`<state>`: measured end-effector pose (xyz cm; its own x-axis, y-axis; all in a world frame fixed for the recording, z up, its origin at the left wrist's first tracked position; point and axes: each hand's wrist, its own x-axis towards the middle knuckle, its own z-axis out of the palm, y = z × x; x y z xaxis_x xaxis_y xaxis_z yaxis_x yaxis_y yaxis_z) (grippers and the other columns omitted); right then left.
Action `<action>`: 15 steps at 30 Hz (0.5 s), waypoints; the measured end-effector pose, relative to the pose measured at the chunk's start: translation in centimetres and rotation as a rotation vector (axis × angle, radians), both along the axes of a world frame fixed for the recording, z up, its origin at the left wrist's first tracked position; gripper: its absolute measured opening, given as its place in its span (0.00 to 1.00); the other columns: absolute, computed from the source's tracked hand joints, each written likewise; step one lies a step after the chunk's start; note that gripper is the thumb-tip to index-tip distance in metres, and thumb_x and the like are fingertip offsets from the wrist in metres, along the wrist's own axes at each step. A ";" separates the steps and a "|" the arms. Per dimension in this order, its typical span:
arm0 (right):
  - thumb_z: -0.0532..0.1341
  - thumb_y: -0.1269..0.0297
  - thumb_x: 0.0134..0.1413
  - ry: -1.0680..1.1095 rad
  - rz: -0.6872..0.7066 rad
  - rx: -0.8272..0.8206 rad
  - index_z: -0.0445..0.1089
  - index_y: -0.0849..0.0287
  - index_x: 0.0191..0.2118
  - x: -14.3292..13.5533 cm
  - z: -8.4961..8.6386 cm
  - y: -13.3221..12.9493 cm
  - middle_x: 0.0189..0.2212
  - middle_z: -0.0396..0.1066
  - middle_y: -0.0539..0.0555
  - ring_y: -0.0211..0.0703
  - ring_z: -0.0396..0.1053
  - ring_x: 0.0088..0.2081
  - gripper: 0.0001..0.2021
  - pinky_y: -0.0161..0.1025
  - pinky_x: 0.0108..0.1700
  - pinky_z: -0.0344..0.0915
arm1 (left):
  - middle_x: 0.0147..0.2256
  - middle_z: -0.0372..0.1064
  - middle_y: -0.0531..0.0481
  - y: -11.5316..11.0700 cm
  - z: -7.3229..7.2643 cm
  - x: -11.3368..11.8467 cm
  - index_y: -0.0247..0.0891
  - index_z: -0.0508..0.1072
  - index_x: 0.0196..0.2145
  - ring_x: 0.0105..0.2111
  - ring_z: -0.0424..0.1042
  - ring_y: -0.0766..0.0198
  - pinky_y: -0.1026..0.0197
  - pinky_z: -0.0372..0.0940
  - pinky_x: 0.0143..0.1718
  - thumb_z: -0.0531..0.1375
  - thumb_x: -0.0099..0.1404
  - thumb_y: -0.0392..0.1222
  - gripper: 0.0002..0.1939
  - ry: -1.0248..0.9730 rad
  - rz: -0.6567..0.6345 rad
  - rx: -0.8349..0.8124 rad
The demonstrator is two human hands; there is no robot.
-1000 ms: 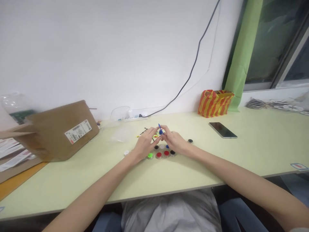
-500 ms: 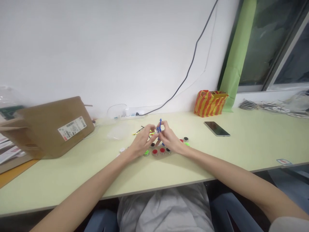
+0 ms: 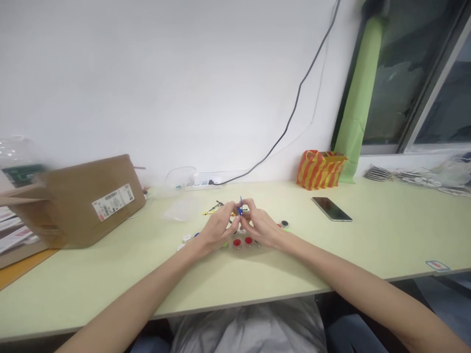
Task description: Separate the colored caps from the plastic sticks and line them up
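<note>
Between the fingertips of both hands a small blue piece (image 3: 240, 210) stands upright, with a thin tip pointing up. My left hand (image 3: 220, 226) pinches it from the left, and my right hand (image 3: 259, 226) pinches it from the right. Below the hands, two round red pieces (image 3: 243, 241) in clear cases lie on the table. A black round piece (image 3: 284, 224) is right of my right hand, and white ones (image 3: 187, 239) are left of my left wrist. Thin yellow and black pieces (image 3: 214, 208) lie behind my left hand. Fingers hide part of the blue piece.
On the pale green table (image 3: 386, 235), a cardboard box (image 3: 88, 201) stands at the left. A power strip (image 3: 204, 185) lies by the wall, a clear plastic bag (image 3: 180, 210) before it. At the right are a striped bag (image 3: 320, 170) and a phone (image 3: 331, 209).
The camera view has tilted up slightly, so the table sits lower. The blue piece has turned between my fingers, showing narrower, and my hands have drawn closer around it.
</note>
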<state>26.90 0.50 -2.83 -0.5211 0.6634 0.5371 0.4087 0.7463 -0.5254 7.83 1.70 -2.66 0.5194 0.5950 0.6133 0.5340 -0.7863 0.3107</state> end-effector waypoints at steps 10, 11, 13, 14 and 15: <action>0.48 0.60 0.71 0.090 0.018 0.068 0.53 0.51 0.41 0.1 -0.1 0.5 0.32 0.71 0.50 0.43 0.69 0.31 0.04 0.39 0.37 0.63 | 0.31 0.62 0.52 0.2 -0.2 -0.1 0.41 0.61 0.38 0.31 0.63 0.60 0.57 0.60 0.35 0.42 0.76 0.50 0.14 -0.002 0.033 -0.045; 0.48 0.60 0.71 0.092 0.018 0.061 0.52 0.51 0.42 0.1 -0.1 0.5 0.32 0.71 0.50 0.44 0.69 0.32 0.04 0.40 0.38 0.63 | 0.32 0.63 0.51 0.3 -0.3 0.0 0.41 0.61 0.38 0.31 0.63 0.60 0.57 0.60 0.36 0.42 0.76 0.50 0.15 -0.002 0.027 -0.052; 0.48 0.62 0.71 0.090 0.020 0.047 0.52 0.51 0.42 0.3 0.1 0.4 0.33 0.72 0.50 0.44 0.70 0.33 0.03 0.40 0.39 0.64 | 0.34 0.65 0.50 0.4 -0.2 -0.1 0.41 0.62 0.39 0.33 0.64 0.60 0.57 0.61 0.37 0.43 0.77 0.51 0.15 0.008 0.009 -0.065; 0.47 0.62 0.71 0.085 0.023 0.043 0.51 0.51 0.42 0.3 0.1 0.3 0.33 0.71 0.50 0.44 0.69 0.33 0.03 0.40 0.39 0.64 | 0.35 0.65 0.50 0.4 -0.2 -0.1 0.40 0.63 0.39 0.33 0.64 0.60 0.57 0.61 0.38 0.44 0.77 0.51 0.16 0.016 0.000 -0.070; 0.47 0.63 0.71 0.080 0.027 0.040 0.51 0.51 0.42 0.4 0.2 0.2 0.32 0.71 0.50 0.43 0.68 0.32 0.03 0.40 0.38 0.63 | 0.35 0.66 0.50 0.4 -0.1 -0.1 0.40 0.63 0.39 0.33 0.64 0.60 0.57 0.61 0.38 0.44 0.77 0.51 0.16 0.026 -0.011 -0.074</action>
